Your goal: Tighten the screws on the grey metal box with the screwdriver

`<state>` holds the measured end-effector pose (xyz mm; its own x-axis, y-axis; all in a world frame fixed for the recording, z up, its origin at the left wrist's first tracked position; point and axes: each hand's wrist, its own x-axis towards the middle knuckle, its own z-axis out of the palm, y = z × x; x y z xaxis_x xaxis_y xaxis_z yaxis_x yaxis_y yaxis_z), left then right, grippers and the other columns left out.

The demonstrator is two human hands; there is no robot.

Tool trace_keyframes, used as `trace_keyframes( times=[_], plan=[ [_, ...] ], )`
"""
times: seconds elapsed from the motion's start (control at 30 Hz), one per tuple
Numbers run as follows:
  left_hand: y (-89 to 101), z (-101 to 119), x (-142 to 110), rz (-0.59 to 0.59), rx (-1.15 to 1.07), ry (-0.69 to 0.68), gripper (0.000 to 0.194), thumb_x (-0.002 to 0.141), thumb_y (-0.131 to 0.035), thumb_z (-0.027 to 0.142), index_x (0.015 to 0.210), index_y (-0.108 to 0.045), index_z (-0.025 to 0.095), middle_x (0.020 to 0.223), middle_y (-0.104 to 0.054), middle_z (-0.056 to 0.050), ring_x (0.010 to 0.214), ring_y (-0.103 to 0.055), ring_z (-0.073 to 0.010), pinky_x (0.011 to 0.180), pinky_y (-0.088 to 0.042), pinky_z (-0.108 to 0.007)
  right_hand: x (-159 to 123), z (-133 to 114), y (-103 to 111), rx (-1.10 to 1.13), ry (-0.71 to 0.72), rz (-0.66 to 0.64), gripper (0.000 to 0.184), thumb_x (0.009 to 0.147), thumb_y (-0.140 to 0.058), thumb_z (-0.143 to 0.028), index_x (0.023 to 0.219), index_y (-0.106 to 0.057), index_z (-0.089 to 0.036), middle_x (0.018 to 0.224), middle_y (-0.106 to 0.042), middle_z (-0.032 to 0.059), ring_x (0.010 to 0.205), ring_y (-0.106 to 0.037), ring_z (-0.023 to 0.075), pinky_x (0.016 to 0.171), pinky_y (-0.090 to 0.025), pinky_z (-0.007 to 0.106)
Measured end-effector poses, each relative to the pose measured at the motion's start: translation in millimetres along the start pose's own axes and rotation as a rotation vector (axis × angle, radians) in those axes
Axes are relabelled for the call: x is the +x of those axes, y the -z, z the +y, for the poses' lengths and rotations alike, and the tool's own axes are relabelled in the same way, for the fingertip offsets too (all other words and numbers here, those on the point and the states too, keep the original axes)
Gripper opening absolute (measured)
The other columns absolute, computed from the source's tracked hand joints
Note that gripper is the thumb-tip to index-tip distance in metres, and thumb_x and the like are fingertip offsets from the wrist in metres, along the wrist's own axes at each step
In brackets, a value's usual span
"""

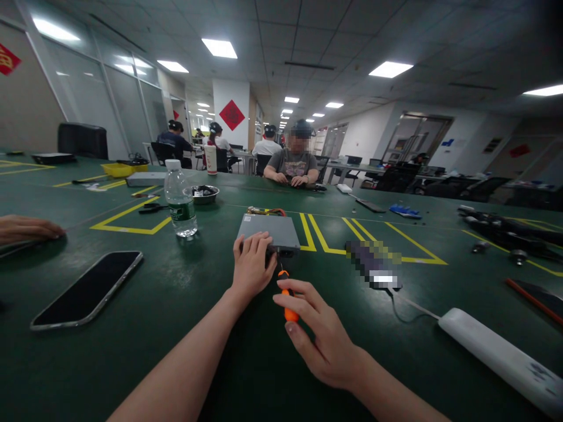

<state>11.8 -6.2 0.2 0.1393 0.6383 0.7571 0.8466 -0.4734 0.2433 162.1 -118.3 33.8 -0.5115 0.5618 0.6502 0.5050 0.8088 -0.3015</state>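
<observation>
A grey metal power supply unit [281, 230] lies flat on the green table, with coloured wires [266, 211] at its far side. My left hand [254, 261] grips its near left corner, fingers over the top and thumb at the front face. In my right hand [314, 328] is an orange and black screwdriver [290, 308], held lightly between fingers and thumb. Its thin shaft points up at the front face of the unit, close to my left thumb. Whether the tip sits in a screw is too small to tell.
To the left are a black-screened phone [88, 290], a water bottle [180, 202], a metal bowl [204, 194] and another person's hand [30, 228]. A white power strip [497, 357] and a pixelated phone-like object [372, 264] lie right. A person [294, 158] sits opposite.
</observation>
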Motion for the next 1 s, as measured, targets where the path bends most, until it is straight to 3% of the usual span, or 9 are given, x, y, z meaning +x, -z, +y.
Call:
trace_keyframes(
  times=[0.07, 0.3, 0.57, 0.7, 0.8, 1.0],
  plan=[
    [-0.1, -0.4, 0.1, -0.002, -0.001, 0.000, 0.026, 0.080, -0.051, 0.027, 0.105, -0.051, 0.024, 0.121, -0.056, -0.005, 0.116, -0.045, -0.0211, 0.105, -0.017, -0.044, -0.6, -0.3, 0.1, -0.010, 0.013, 0.007, 0.028, 0.088, -0.040, -0.022, 0.114, -0.049, -0.017, 0.116, -0.051, 0.0130, 0.104, -0.054, 0.0192, 0.081, -0.050, 0.031],
    [-0.1, -0.4, 0.4, -0.006, -0.002, 0.010, 0.026, 0.080, -0.051, 0.029, 0.105, -0.051, 0.024, 0.120, -0.056, -0.004, 0.116, -0.045, -0.0208, 0.105, -0.017, -0.043, -2.7, 10.8, -8.2, -0.121, 0.049, 0.209, 0.021, 0.084, -0.054, -0.026, 0.100, -0.043, -0.019, 0.103, -0.058, 0.0109, 0.091, -0.060, 0.0188, 0.073, -0.052, 0.031],
    [1.5, -0.1, -0.1, -0.017, 0.011, -0.001, 0.025, 0.081, -0.049, 0.029, 0.105, -0.051, 0.023, 0.121, -0.055, -0.005, 0.116, -0.044, -0.0212, 0.105, -0.017, -0.044, 0.2, -4.6, -4.2, -0.237, 0.057, -0.058, 0.030, 0.089, -0.041, -0.027, 0.117, -0.046, -0.016, 0.117, -0.049, 0.0161, 0.098, -0.058, 0.0206, 0.075, -0.052, 0.031],
    [2.0, 0.0, -0.5, -0.018, 0.005, 0.002, 0.025, 0.082, -0.049, 0.029, 0.106, -0.050, 0.023, 0.122, -0.055, -0.004, 0.116, -0.044, -0.0207, 0.105, -0.016, -0.044, 0.2, 2.5, -10.1, -0.338, 0.128, 0.104, 0.018, 0.085, -0.050, -0.025, 0.101, -0.050, -0.016, 0.102, -0.057, 0.0144, 0.086, -0.061, 0.0203, 0.068, -0.053, 0.032],
    [1.8, 0.3, -0.5, -0.016, -0.003, 0.009, 0.025, 0.081, -0.049, 0.028, 0.106, -0.051, 0.023, 0.121, -0.055, -0.004, 0.116, -0.044, -0.0207, 0.106, -0.016, -0.044, -1.2, 8.9, -8.9, -0.334, 0.080, 0.213, 0.010, 0.082, -0.050, -0.020, 0.092, -0.046, -0.018, 0.101, -0.058, 0.0137, 0.080, -0.061, 0.0189, 0.066, -0.052, 0.032],
    [2.4, 0.8, -0.1, -0.024, -0.001, 0.011, 0.025, 0.081, -0.049, 0.029, 0.106, -0.051, 0.023, 0.121, -0.055, -0.005, 0.117, -0.044, -0.0218, 0.105, -0.017, -0.045, 0.7, 1.2, -3.6, -0.451, 0.120, 0.028, 0.015, 0.088, -0.044, -0.024, 0.095, -0.054, -0.016, 0.104, -0.058, 0.0158, 0.082, -0.061, 0.0202, 0.066, -0.052, 0.032]
  ],
)
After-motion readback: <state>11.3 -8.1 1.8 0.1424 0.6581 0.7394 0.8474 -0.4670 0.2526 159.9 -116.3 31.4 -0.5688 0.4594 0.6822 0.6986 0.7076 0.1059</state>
